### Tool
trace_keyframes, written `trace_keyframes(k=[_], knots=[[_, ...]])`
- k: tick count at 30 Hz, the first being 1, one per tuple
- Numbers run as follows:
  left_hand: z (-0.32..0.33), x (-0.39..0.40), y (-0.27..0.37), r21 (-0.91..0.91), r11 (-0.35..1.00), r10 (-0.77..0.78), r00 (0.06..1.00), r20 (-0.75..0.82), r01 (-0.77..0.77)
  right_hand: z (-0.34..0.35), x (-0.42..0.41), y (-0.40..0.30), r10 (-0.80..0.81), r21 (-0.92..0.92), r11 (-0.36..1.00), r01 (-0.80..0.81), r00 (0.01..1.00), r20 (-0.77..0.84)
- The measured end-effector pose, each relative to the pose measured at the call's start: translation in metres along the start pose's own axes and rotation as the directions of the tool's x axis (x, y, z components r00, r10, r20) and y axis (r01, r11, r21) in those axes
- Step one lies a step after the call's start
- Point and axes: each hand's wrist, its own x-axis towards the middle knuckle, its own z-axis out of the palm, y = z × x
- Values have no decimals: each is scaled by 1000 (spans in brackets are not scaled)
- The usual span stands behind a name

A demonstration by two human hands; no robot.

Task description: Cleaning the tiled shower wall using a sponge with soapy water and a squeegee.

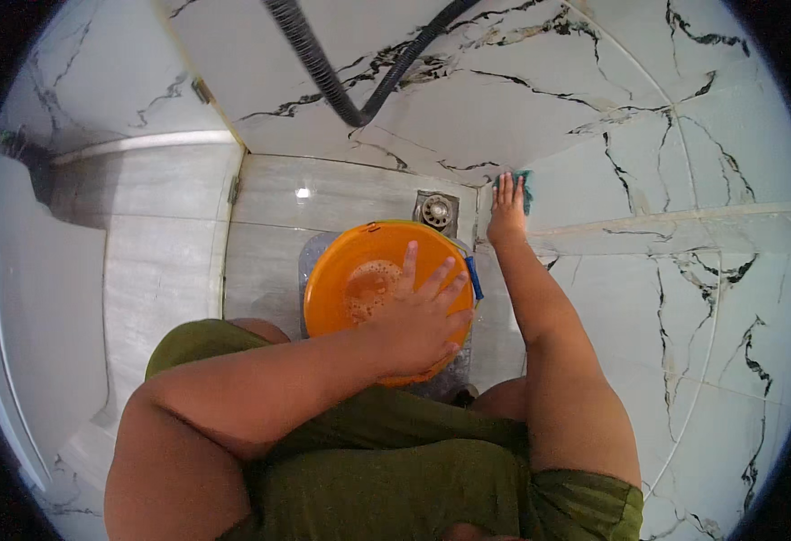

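Note:
An orange bucket (328, 270) with a blue handle grip stands before me on a mat, soapy water (372, 284) in its bottom. Over the bucket, my left hand (419, 308) is spread with its fingers apart and nothing in it; whether it touches the rim I cannot tell. My right hand (509, 206) lies flat, pressing a green scouring pad (528, 189) against the marble-patterned tiled wall (571, 189) near the corner. Part of the pad is hidden under the fingers.
A round metal floor drain (436, 211) lies just beyond the bucket. A grey corrugated hose (362, 111) hangs in front of the far wall. At left are a raised edging strip (226, 250) and a white fixture (50, 284). A tiled ledge (673, 233) runs along the right.

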Motion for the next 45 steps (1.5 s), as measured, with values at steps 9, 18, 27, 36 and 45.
trace_keyframes(k=[9,18,27,36,45], knots=[[-5,6,-5,-88,996,-15,998,65,21,44,26,-50,-182,18,983,181,979,94],[-2,0,1,-120,992,41,997,-64,-48,-1,-37,15,-419,42,908,417,901,110],[-3,-1,15,-90,994,54,997,-53,-59,15,-8,1,-191,-14,981,192,981,45],[-2,-3,23,-1,998,66,997,37,-66,-41,-47,99,-115,114,987,115,993,-9],[4,-7,31,14,993,117,993,-6,-117,-18,-71,65,-204,-11,979,204,979,2]])
